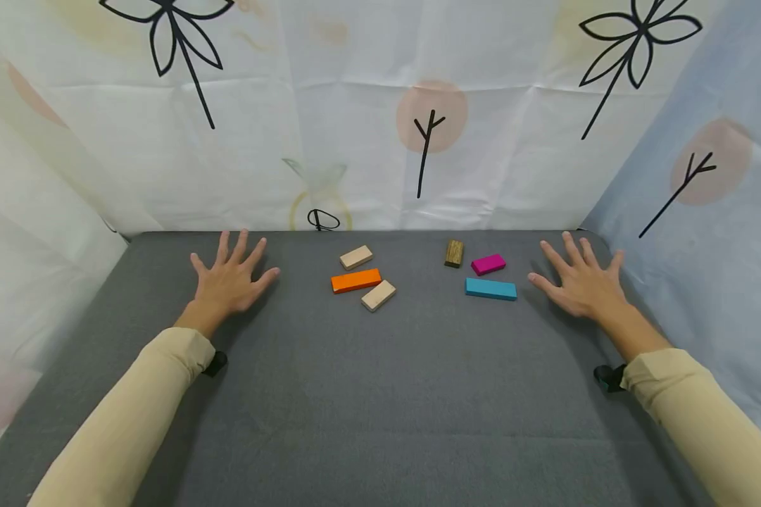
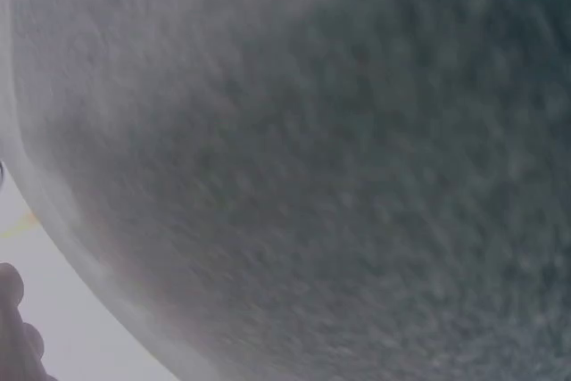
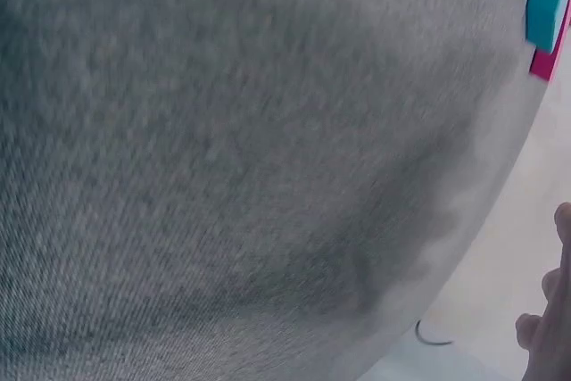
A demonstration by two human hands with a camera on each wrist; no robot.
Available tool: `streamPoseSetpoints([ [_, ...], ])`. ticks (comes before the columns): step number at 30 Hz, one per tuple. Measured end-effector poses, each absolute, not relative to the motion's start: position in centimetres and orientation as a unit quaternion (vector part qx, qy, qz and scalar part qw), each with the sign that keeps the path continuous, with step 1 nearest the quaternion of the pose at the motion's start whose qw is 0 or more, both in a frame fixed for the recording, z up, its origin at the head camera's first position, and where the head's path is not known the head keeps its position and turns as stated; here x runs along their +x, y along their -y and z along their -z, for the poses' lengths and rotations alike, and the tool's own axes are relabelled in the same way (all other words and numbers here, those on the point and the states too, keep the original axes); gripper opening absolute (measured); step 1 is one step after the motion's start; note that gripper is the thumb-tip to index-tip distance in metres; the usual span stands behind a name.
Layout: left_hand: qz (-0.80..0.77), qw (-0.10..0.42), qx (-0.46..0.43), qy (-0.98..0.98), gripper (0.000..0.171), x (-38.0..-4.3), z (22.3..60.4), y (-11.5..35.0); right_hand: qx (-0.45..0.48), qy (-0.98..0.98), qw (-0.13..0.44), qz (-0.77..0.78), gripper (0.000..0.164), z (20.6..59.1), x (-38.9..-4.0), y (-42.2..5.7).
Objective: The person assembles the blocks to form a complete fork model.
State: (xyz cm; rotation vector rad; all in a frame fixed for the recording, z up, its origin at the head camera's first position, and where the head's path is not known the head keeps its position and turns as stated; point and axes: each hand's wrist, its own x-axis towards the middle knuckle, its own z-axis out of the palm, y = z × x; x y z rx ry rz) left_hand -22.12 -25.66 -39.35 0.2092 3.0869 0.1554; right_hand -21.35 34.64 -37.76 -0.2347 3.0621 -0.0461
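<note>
The grey cloth (image 1: 380, 387) is matt, its fine, slightly rough weave showing as close lines in the right wrist view. The far pale block (image 1: 356, 258) and near pale block (image 1: 379, 296) look like bare, matt wood. The brown block (image 1: 454, 253) looks like darker wood with streaky grain on top. The orange block (image 1: 356, 281), magenta block (image 1: 488, 264) and blue block (image 1: 491, 289) have smooth, even, opaque colour; what lies beneath cannot be told. The far curtain (image 1: 513, 183) is thin, smooth sheeting, cloth or plastic, lightly creased and printed. The left sleeve (image 1: 127, 415) and right sleeve (image 1: 709, 422) are matt, plain cloth.
</note>
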Motion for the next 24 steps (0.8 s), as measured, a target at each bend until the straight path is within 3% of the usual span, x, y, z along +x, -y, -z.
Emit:
streamPoseSetpoints([
  [24, -0.043, 0.013, 0.224, -0.973, 0.071, -20.0, 40.0, 18.3, -0.172, -0.984, 0.044, 0.003, 0.079, 37.8, -18.4, -29.9],
])
